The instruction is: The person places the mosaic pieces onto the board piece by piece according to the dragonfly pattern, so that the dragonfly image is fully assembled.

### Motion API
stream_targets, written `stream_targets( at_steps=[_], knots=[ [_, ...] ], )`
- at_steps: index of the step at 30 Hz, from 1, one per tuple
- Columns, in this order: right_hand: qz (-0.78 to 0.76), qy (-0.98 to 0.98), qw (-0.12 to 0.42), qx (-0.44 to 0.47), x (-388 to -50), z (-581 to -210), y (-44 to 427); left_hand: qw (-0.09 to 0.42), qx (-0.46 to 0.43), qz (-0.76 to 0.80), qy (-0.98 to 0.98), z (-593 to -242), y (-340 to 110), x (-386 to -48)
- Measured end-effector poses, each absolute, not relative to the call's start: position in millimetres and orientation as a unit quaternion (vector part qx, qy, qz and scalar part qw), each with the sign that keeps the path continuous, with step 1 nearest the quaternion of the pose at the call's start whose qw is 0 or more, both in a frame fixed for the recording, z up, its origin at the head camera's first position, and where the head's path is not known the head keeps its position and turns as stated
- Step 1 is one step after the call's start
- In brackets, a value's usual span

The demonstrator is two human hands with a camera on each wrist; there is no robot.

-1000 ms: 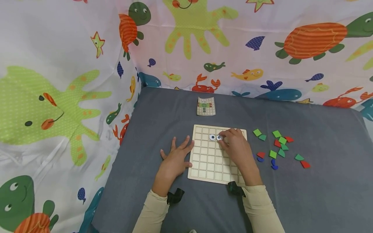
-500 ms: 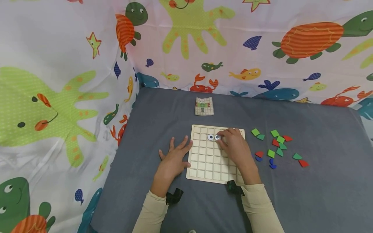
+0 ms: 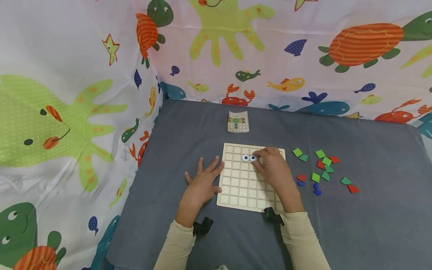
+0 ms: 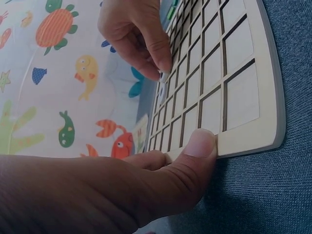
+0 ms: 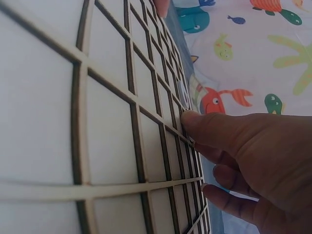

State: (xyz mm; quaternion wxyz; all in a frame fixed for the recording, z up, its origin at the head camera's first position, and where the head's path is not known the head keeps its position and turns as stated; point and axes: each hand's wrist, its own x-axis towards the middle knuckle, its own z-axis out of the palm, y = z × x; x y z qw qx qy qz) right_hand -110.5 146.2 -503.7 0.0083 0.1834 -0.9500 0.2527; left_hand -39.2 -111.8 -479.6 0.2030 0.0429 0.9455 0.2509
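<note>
Registering no change, my right hand (image 3: pixel 274 169) pinches one eye disc (image 3: pixel 252 158) at board (image 3: pixel 242 192) 12 o'clock, unreleased; left hand (image 3: pixel 200 187) spread, 9 o'clock.

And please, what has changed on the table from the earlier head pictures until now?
Nothing visibly moved, and nothing was newly gripped or let go; only the whole head view shifts slightly. The right hand still pinches an eye piece on the board, beside the other eye piece. The left hand stays at the board's left edge, and the coloured pieces lie as before.
</note>
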Motion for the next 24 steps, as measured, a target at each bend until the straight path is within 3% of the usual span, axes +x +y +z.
stream_targets(
  at_steps=[24],
  knots=[
    [0.261, -0.949, -0.01, 0.176, -110.2, -502.4, 149.4, 0.203, 0.043, 0.247, 0.947, -480.7, -110.8, -40.8]
  ],
)
